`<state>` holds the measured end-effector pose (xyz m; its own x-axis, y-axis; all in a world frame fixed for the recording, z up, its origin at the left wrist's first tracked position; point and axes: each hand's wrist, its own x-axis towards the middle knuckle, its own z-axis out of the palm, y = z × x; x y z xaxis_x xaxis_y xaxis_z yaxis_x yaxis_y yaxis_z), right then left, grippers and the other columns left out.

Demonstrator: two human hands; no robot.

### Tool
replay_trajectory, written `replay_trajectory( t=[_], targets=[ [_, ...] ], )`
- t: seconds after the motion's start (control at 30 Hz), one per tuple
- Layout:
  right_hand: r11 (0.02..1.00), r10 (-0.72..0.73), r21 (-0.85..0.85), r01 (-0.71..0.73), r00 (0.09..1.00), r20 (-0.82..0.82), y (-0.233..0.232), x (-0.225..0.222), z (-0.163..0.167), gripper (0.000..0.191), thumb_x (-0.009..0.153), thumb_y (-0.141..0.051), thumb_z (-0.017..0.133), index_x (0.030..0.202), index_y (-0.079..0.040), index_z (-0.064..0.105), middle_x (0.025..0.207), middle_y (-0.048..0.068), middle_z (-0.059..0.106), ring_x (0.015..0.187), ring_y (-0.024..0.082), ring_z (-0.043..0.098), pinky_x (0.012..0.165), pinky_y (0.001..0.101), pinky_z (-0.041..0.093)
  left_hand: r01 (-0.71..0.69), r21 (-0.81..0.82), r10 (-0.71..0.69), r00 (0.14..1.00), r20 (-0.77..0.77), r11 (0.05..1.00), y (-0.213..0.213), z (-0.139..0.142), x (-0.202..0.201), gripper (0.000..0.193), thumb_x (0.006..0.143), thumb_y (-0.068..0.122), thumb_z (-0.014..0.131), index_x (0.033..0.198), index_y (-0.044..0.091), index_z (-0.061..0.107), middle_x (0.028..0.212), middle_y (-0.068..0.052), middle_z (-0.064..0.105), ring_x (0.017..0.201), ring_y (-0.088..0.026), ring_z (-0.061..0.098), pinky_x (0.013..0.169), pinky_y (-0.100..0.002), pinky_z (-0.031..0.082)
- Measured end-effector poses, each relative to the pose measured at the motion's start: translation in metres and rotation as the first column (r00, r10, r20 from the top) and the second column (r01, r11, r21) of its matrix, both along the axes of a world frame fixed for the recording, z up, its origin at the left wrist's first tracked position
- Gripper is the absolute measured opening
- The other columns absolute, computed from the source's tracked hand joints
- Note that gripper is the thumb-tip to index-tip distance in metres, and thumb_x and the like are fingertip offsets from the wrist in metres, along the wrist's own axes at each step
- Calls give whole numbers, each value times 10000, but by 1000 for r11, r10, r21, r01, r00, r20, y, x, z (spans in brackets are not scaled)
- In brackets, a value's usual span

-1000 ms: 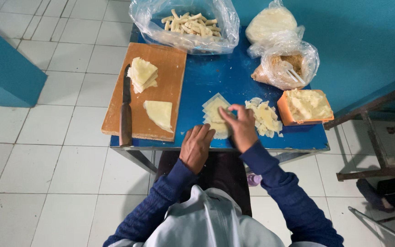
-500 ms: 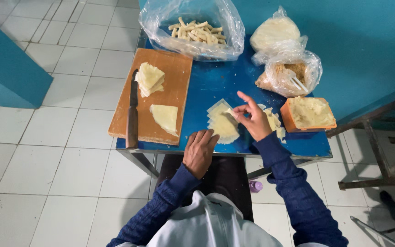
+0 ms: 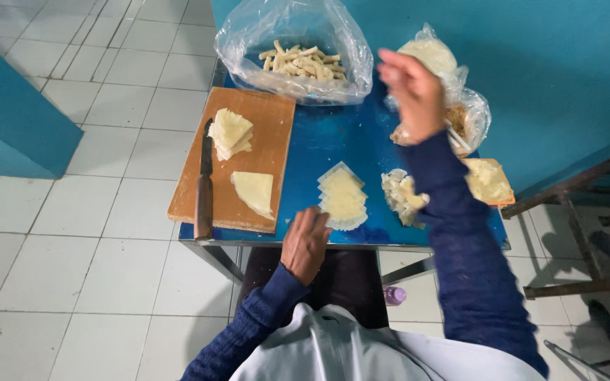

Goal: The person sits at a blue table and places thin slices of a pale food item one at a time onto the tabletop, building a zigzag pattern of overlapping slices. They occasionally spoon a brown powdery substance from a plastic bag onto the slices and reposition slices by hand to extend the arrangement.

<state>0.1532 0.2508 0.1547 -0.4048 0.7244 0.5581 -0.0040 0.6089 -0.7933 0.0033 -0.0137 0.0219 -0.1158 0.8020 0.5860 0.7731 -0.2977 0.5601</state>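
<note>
Wrappers (pale, stacked) lie by left hand — clear bag behind.

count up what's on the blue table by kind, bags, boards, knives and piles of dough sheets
Clear plastic bags: 3, the big bag of rolled sticks and two smaller bags
Wooden boards: 2, the large board and the small board
Knife: 1
Piles of dough sheets: 4
Total: 10

wrapper stack: pale yellow thin sheets, fanned flat, near the table's front edge, middle
filling heap: pale shredded clump, just right of the stack
rolled sticks: pale rolls inside an open clear bag, table's back edge
</note>
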Motion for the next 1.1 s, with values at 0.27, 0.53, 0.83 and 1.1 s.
replay_trajectory(
  t=[0.27,0.53,0.83,1.1],
  targets=[
    [697,-699,570,436,239,674,25,147,-35,106,941,-256,736,945,-196,823,917,130,762,800,366,719,739,473,572,-207,-78,203,978,-50,975,10,-5,6,182,852,142,698,946,15,607,1001,-148,530,962,-356,530,800,-481,460],
    [654,-715,576,490,153,682,17,143,-44,70,918,-217,726,891,-175,776,880,131,761,787,369,729,716,479,577,-236,-29,234,971,-56,971,15,-7,17,84,864,92,637,916,50,586,959,-128,552,938,-344,550,812,-491,457],
    [511,-859,809,290,181,478,11,138,-46,80,956,-124,714,889,-84,734,901,123,725,835,284,711,730,409,578,-169,20,167,984,59,985,21,-8,21,73,891,12,601,894,32,531,890,-143,566,867,-358,567,760,-462,481],
    [744,-661,371,556,534,527,19,164,-45,94,924,-142,756,968,-74,805,867,107,757,734,248,724,701,361,559,-117,73,108,987,123,990,22,-5,21,183,828,-56,628,963,11,522,908,-172,574,860,-379,572,744,-467,481]
  ],
)
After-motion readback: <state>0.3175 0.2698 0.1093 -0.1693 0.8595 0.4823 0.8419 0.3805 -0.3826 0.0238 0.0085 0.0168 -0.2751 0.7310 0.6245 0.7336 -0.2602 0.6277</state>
